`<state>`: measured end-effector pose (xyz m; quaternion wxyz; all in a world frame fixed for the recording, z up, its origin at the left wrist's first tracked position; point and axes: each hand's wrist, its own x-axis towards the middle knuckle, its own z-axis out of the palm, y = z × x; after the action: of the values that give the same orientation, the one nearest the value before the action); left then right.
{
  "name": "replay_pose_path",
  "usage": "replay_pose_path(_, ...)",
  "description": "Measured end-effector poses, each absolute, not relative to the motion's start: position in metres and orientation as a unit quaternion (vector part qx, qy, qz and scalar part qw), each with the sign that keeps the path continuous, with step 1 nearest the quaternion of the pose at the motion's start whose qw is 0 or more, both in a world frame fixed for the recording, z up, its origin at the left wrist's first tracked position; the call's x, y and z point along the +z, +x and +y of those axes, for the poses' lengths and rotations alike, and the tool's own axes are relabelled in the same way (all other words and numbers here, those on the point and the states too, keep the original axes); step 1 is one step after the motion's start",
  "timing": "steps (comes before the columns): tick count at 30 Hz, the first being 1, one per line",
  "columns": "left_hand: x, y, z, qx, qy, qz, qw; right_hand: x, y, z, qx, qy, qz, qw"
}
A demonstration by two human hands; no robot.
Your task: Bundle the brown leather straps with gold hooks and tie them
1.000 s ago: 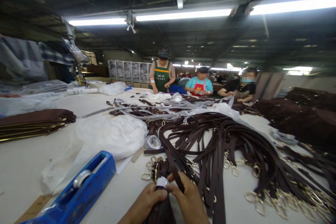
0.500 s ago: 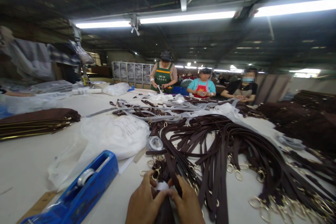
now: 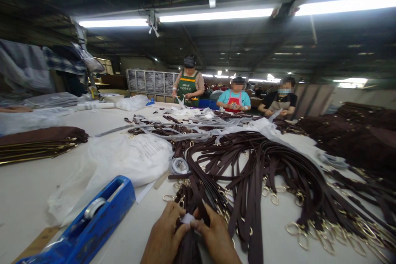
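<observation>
At the near edge of the table, my left hand (image 3: pixel 165 233) and my right hand (image 3: pixel 216 237) work close together on dark brown straps (image 3: pixel 186 251). A small white wrap (image 3: pixel 187 218) lies across the straps between my thumbs; whether it is paper or foam I cannot tell. The fingers of my left hand close round the straps and the wrap's left side. My right thumb and fingers pinch a strap (image 3: pixel 202 212) at its right. Gold clasps (image 3: pixel 169 198) show just beyond my fingers. My palms hide the undersides of the straps.
A blue tape dispenser (image 3: pixel 102 218) stands at the left, near a white plastic bag (image 3: pixel 133 156). A large heap of brown straps (image 3: pixel 256 165) with gold clasps spreads to the right. Folded brown pieces (image 3: pixel 43 140) lie far left. Several people, one in a green apron (image 3: pixel 188 86), work across the table.
The whole view has shifted slightly, so things sit a little further left and up. My hands stay on the straps and the white wrap, with only small finger movement.
</observation>
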<state>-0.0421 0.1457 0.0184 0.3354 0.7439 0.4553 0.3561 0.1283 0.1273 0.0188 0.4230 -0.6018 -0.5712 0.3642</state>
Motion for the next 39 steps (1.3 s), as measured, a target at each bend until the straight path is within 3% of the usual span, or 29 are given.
replay_pose_path(13, 0.015, -0.04, 0.143, 0.342, 0.761, 0.453, 0.312, 0.017, 0.127, 0.127, 0.304, -0.608, -0.615, 0.401)
replay_pose_path(23, 0.02, -0.049, 0.157, 0.324, 0.758, 0.427, 0.371, 0.029, 0.124, 0.124, 0.301, -0.604, -0.64, 0.368)
replay_pose_path(32, 0.009, -0.053, 0.16, 0.331, 0.757, 0.407, 0.389, 0.037, 0.127, 0.138, 0.236, -0.662, -0.664, 0.256)
replay_pose_path(39, 0.006, -0.054, 0.165, 0.33, 0.757, 0.4, 0.398, 0.052, 0.125, 0.162, 0.266, -0.666, -0.68, 0.154)
